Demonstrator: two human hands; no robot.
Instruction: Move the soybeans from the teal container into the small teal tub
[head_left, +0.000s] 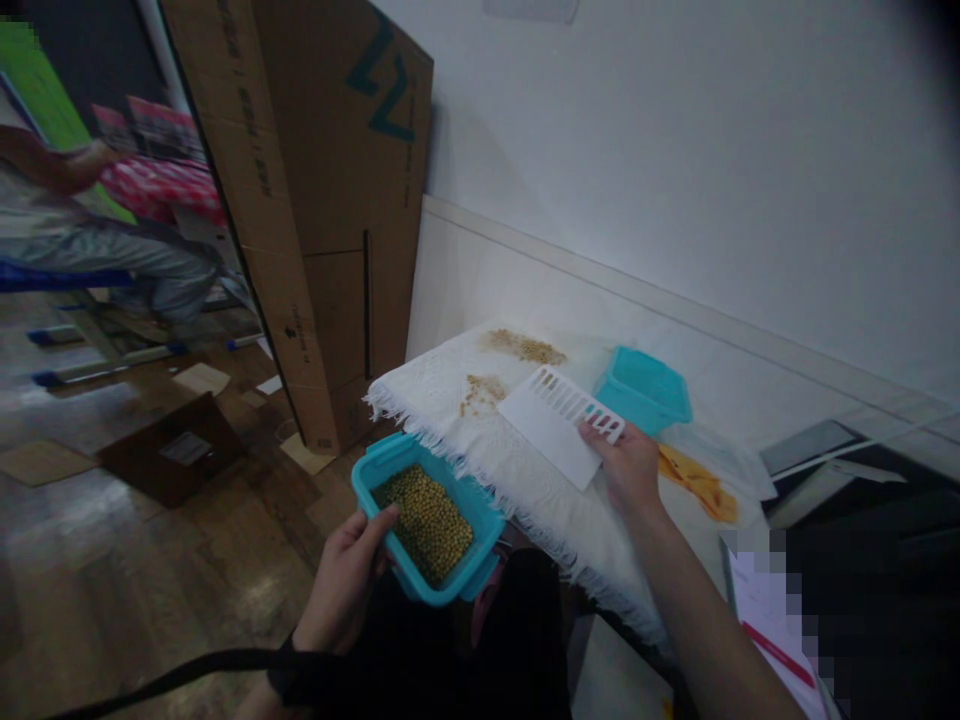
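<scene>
With thumb over the rim, my left hand grips a turquoise plastic container below the table's fringed edge. Yellowish-green beans, looking like soybeans, partly fill it. In my right hand is a flat white plastic scraper, held by its slotted edge just over the white tablecloth. Two small heaps lie on the cloth beyond the scraper: beans with brownish grains farther back, and scattered brownish bits nearer the front. A second turquoise container stands behind my right hand; its contents cannot be made out.
A clear plastic lid and a crumpled orange cloth lie right of my right hand. A tall cardboard box stands left of the table, against the wall. Cardboard pieces litter the floor. Another person sits at far left.
</scene>
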